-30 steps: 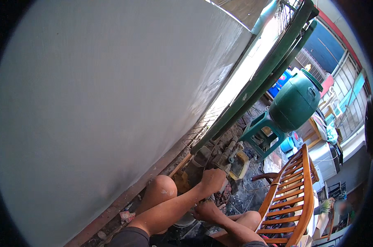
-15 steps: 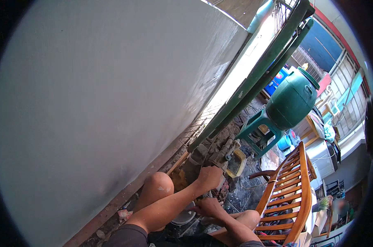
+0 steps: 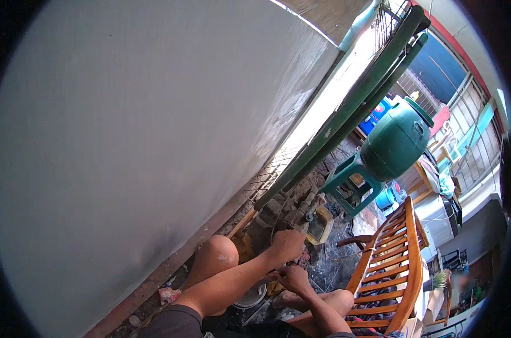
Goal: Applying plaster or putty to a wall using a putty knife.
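L hand [image 3: 288,245] is just ahead of R hand [image 3: 293,279]; fingers of both look curled, but extent & any hold are hidden, can't tell. Round pail [image 3: 255,304] sits near R hand, to its L; yellowish tub [image 3: 316,240] just beyond L hand.

Round, pale-rimmed container [image 3: 250,306] near right hand [image 3: 293,280]
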A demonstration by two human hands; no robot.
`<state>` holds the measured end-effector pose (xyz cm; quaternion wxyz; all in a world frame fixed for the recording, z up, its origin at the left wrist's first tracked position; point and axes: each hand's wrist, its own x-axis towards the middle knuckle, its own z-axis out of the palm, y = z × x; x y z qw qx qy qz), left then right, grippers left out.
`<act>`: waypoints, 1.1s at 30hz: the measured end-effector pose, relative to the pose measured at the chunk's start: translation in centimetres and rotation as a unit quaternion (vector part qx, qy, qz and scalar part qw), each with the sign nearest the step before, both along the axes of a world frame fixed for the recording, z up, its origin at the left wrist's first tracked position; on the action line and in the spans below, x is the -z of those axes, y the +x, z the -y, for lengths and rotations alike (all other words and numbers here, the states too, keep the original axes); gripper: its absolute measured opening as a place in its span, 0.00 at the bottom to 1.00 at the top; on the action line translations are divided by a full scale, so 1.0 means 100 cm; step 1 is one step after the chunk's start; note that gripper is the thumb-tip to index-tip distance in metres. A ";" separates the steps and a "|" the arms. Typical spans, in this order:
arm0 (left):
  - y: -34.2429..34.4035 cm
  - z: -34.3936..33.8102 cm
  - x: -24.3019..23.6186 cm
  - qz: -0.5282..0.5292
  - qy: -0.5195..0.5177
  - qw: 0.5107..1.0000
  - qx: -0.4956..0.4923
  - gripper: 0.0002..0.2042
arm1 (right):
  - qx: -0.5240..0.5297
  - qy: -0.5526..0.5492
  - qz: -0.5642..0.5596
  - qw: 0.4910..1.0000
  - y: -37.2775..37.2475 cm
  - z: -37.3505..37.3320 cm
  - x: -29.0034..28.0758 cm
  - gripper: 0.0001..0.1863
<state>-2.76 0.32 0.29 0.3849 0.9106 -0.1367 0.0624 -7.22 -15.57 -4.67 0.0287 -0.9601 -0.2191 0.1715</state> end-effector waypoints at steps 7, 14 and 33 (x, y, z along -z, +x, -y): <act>0.003 -0.003 0.001 -0.050 0.034 0.998 0.014 0.10 | -0.002 0.005 0.028 1.000 0.008 0.016 -0.004 0.17; 0.003 0.005 0.008 -0.034 0.036 0.999 0.019 0.09 | 0.009 0.056 -0.001 0.998 0.013 0.033 -0.003 0.16; -0.006 -0.008 0.013 -0.052 0.055 0.996 0.042 0.14 | 0.090 0.015 -0.012 0.996 0.014 0.045 -0.016 0.20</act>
